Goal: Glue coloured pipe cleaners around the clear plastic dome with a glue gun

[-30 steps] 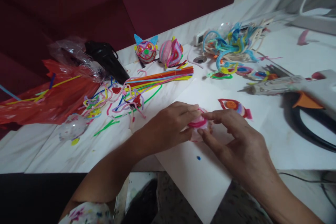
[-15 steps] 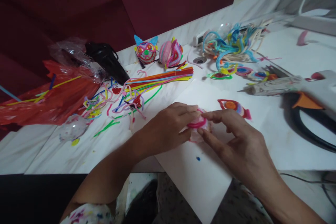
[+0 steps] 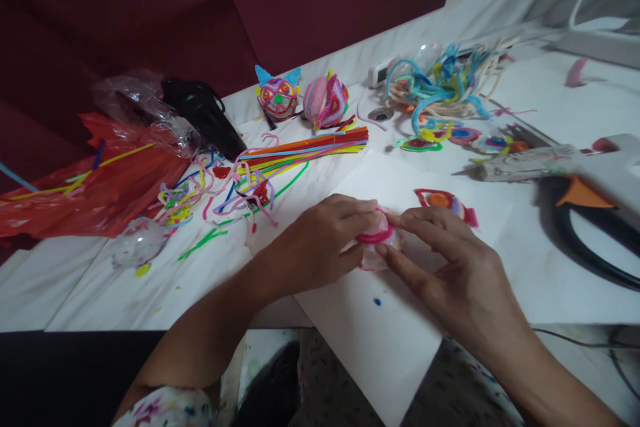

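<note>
Your left hand [image 3: 320, 237] has its fingers close together on the left side of the pink ball [image 3: 377, 240]. Your right hand [image 3: 450, 253] pinches its right side, thumb and forefinger slightly apart. The ball sits between your 2 hands, above the white paper [image 3: 380, 340].

Loose white sleeve [image 3: 165, 407], pink and blue floral print; dark speckled garment [image 3: 330, 383] below, probably trousers.
</note>
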The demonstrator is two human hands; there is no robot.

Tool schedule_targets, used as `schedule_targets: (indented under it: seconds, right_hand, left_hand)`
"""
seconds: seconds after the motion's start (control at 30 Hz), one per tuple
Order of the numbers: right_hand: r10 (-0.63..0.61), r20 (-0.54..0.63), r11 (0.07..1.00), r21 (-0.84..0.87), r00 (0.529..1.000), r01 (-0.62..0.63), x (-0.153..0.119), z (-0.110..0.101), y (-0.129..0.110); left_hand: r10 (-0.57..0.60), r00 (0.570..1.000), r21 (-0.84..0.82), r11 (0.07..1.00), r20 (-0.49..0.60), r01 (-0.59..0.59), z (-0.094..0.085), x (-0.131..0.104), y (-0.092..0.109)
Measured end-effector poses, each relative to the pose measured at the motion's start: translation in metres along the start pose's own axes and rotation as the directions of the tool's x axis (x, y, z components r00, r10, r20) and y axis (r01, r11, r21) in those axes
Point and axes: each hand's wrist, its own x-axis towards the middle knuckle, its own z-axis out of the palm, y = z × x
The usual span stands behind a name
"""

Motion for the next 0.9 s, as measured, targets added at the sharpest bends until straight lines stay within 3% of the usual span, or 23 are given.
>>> schedule_targets:
  seconds: [0.13,0.4,0.6,0.8,0.9]
  right_hand:
    - [-0.049,0.020,0.994,-0.102,0.999,0.051,0.001,-0.001,0.002]
    - [-0.113,0.006,0.986,-0.121,0.994,0.113,-0.007,-0.004,0.006]
    - [-0.153,0.062,0.926,-0.341,0.986,0.166,-0.019,0.006,-0.004]
    - [-0.149,0.105,0.907,-0.382,0.983,0.178,-0.023,0.007,-0.010]
    - [-0.129,0.082,0.956,-0.256,0.988,0.146,-0.025,0.003,-0.008]
  left_hand:
    - [0.010,1.000,0.012,1.000,-0.001,-0.010,0.000,0.000,0.000]
    - [-0.010,1.000,0.012,1.000,-0.002,0.010,-0.001,0.000,0.001]
    - [0.007,1.000,0.032,0.999,-0.012,-0.006,0.001,-0.002,-0.001]
    - [-0.005,1.000,0.062,0.998,-0.006,0.005,0.001,-0.002,0.000]
    - [0.001,1.000,0.055,0.999,-0.012,-0.001,0.001,-0.002,-0.001]
